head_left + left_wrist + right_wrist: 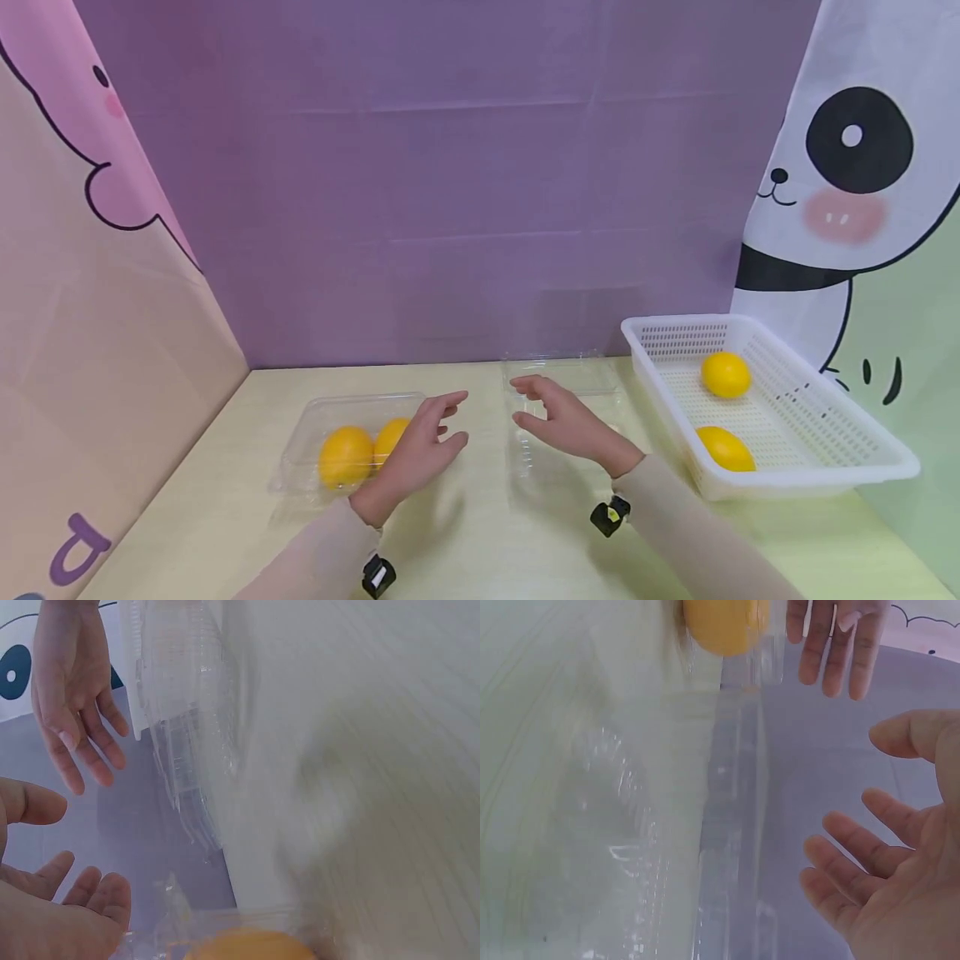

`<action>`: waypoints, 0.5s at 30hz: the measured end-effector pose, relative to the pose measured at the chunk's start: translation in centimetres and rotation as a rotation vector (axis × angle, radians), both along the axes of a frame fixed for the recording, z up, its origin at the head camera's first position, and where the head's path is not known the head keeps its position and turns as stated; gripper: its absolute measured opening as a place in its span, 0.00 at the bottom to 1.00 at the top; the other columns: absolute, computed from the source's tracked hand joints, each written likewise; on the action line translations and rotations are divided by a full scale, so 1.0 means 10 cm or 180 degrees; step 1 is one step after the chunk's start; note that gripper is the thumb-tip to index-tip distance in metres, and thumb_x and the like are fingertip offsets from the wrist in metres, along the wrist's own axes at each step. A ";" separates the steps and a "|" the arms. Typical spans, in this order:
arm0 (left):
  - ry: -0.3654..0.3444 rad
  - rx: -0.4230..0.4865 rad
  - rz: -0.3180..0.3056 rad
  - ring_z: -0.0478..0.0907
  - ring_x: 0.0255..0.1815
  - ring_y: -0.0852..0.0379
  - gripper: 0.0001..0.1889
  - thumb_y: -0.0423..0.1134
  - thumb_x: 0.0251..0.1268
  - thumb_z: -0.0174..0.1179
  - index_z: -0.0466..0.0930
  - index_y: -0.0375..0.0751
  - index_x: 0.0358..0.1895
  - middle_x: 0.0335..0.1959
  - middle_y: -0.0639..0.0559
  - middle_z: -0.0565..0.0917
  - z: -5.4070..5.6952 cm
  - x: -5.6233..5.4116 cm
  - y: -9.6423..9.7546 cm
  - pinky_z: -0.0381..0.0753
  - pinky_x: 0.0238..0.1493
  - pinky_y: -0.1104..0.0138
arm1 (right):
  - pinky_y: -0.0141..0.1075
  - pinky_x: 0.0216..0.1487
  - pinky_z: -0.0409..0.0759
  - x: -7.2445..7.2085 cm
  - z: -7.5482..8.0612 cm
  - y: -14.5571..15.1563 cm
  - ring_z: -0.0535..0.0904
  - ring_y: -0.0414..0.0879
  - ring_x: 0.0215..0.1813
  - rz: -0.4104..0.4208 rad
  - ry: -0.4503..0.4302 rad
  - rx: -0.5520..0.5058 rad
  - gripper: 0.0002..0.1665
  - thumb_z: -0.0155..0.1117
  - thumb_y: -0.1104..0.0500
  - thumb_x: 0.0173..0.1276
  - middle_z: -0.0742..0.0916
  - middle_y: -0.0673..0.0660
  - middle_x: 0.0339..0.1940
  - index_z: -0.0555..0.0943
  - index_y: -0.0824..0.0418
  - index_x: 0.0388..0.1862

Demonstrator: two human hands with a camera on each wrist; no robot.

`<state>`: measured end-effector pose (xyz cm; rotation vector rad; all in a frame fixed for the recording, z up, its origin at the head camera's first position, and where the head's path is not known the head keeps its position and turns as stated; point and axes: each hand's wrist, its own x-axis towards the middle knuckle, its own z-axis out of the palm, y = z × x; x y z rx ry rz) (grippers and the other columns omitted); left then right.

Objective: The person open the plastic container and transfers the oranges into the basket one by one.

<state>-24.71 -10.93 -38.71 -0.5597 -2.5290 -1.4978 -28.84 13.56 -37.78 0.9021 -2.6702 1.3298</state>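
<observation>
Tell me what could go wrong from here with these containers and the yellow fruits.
The right clear container is see-through and barely stands out from the table, so the right hand could misjudge its edge and knock it.
In the head view the left hand overlaps the left clear container; a bump might shift it and the two fruits inside.
The loose fruits in the white basket might roll if the right sleeve nudges it.

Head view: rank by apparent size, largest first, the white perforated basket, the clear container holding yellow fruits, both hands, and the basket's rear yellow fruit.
1. White perforated basket
2. Clear container
3. Left hand and right hand: too alike to rank against each other
4. Rear yellow fruit
</observation>
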 end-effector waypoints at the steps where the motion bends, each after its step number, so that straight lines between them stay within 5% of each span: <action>1: 0.0003 -0.0005 0.0015 0.70 0.66 0.39 0.26 0.31 0.68 0.58 0.70 0.35 0.70 0.65 0.40 0.71 0.01 0.00 -0.02 0.73 0.64 0.47 | 0.61 0.64 0.72 0.00 0.00 -0.02 0.70 0.65 0.69 0.0012 -0.0001 -0.0004 0.31 0.61 0.56 0.74 0.76 0.60 0.69 0.68 0.62 0.72; 15: -0.0153 0.0046 0.0170 0.67 0.70 0.40 0.28 0.31 0.70 0.57 0.67 0.37 0.72 0.68 0.40 0.68 0.10 0.05 -0.24 0.68 0.68 0.47 | 0.61 0.62 0.74 0.03 -0.04 -0.29 0.71 0.62 0.68 0.0215 0.0027 -0.0020 0.31 0.62 0.56 0.74 0.77 0.60 0.67 0.69 0.64 0.71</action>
